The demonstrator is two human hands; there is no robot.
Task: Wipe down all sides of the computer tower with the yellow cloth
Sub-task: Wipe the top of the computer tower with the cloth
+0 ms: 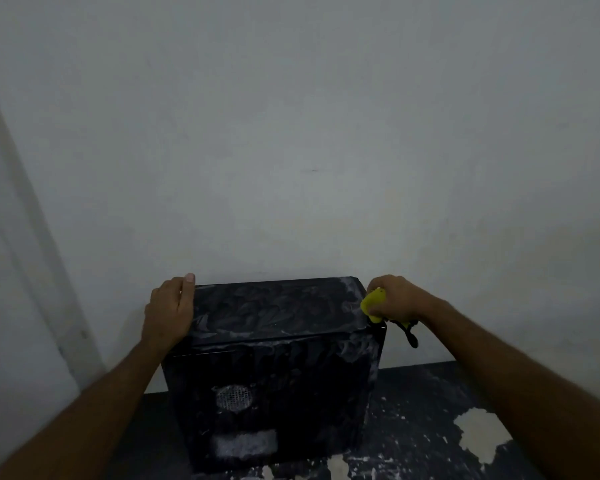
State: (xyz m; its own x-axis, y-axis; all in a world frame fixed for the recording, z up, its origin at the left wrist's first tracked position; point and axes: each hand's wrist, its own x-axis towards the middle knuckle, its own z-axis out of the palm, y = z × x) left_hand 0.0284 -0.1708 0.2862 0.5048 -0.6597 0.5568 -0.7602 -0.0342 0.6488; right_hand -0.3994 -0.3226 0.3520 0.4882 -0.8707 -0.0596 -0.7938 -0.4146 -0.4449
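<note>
The black computer tower (274,368) stands on a dark table, its top and near side smeared with pale dust streaks. My left hand (168,311) lies flat along the tower's top left edge, thumb pointing toward the wall. At the top right edge, my right hand (395,297) grips the bunched yellow cloth (373,303) and presses it against the tower's corner. A dark strap or cord (409,332) hangs below that hand. The tower's far and right sides are hidden.
The dark table (430,410) is worn, with pale patches of chipped surface (482,434) at the right. A plain grey-white wall (291,150) rises right behind the tower. A pale door or frame edge (25,271) runs down the left.
</note>
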